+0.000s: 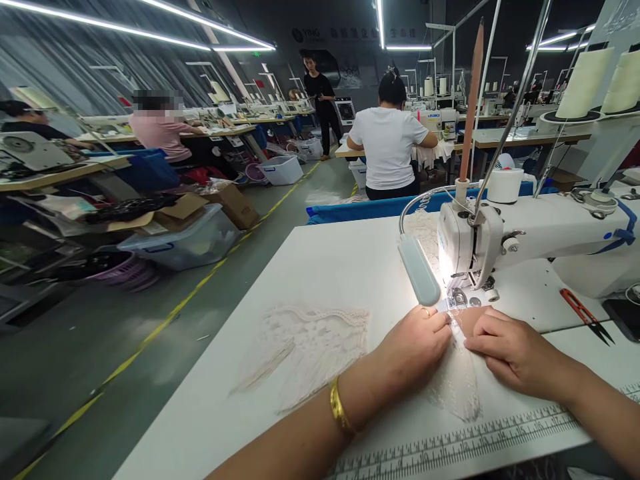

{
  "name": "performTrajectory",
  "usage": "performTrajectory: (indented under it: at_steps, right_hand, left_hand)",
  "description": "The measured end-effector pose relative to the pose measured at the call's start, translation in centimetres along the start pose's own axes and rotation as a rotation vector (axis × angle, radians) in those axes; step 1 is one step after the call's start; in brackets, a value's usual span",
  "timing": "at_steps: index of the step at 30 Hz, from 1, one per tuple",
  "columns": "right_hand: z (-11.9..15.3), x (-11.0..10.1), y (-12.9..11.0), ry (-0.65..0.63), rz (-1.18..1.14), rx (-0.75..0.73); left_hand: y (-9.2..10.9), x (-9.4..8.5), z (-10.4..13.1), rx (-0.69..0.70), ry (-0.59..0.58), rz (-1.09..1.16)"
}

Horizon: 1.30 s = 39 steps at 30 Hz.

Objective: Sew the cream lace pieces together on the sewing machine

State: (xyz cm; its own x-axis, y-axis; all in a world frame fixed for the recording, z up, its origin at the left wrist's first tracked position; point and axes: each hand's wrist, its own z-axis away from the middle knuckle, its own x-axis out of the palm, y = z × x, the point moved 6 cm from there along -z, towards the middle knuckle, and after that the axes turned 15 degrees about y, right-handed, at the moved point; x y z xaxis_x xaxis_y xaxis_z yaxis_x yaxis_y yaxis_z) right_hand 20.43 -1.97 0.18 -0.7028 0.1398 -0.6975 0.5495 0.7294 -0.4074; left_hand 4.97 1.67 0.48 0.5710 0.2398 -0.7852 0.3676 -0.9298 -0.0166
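Note:
A white sewing machine [470, 233] stands on the right of the white table, its lamp lighting the presser foot [457, 298]. Just in front of the foot, my left hand [420, 337] pinches the edge of a strip of white lace [457, 383]. Fingers bent, my right hand [510, 347] presses on the lace and on a tan piece [473, 320] beside it. The lace trails from between both hands toward the table's front edge. More cream lace with fringe [320, 333] lies flat to the left of my left forearm.
Red-handled thread snips [585, 313] and a dark phone [623, 319] lie at the right. A grey-green lamp head [419, 270] hangs left of the needle. A printed ruler [450, 447] runs along the front edge. Several people sit at machines beyond; one person [320, 100] stands.

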Motion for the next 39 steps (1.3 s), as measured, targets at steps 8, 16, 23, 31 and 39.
performTrajectory:
  at_steps: [8, 16, 23, 31, 39]
  right_hand:
    - [-0.1, 0.8, -0.1, 0.039, 0.082, -0.018]
    - [-0.8, 1.8, 0.5, 0.094, 0.256, -0.008]
    - [-0.6, 2.3, 0.8, 0.088, 0.315, 0.016]
    - [-0.7, 2.3, 0.6, 0.09, 0.316, 0.014]
    - [-0.4, 2.5, 0.8, 0.104, 0.317, 0.015]
  left_hand:
    - [-0.3, 0.3, 0.1, -0.127, -0.044, -0.01]
    - [-2.1, 0.1, -0.1, -0.233, -0.056, -0.037]
    - [-2.6, 0.4, -0.1, -0.276, -0.046, -0.029]
    - [-2.5, -0.1, -0.3, -0.277, -0.003, -0.007]
    - [-2.2, -0.1, -0.3, -0.276, 0.033, -0.002]
